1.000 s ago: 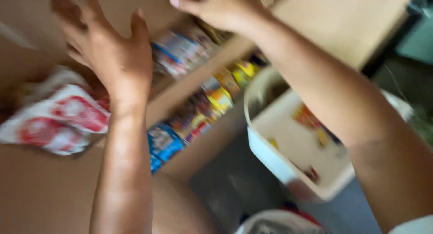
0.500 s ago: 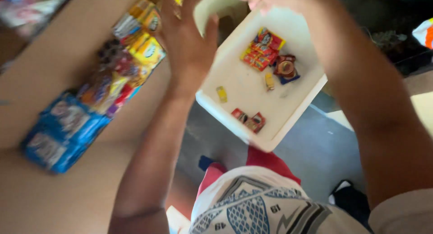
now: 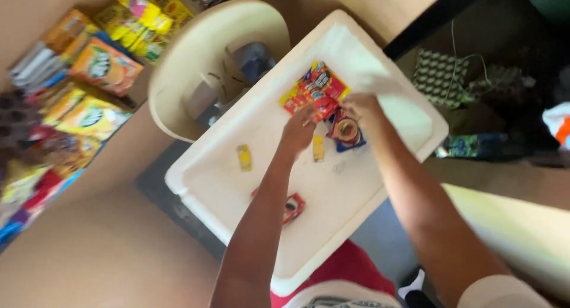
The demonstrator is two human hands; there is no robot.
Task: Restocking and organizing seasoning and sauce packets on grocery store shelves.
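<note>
Sorting sachets on the white tray [image 3: 249, 213]: left hand [image 3: 298, 128] and right hand [image 3: 360, 108], fingers curled, pinch the red-and-yellow packet stack [image 3: 314, 88] at twelve o'clock, whose separation likely demands a firmer grip.

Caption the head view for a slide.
Both hands, left hand and right hand, reach for red snack packets on a white tray table, beside shelves of boxed goods.

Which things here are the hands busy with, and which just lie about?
In hand: left hand and right hand at the red packets on the white table.
Lying about: two yellow sweets, red wrapper, shelf packets, plastic chair.
</note>
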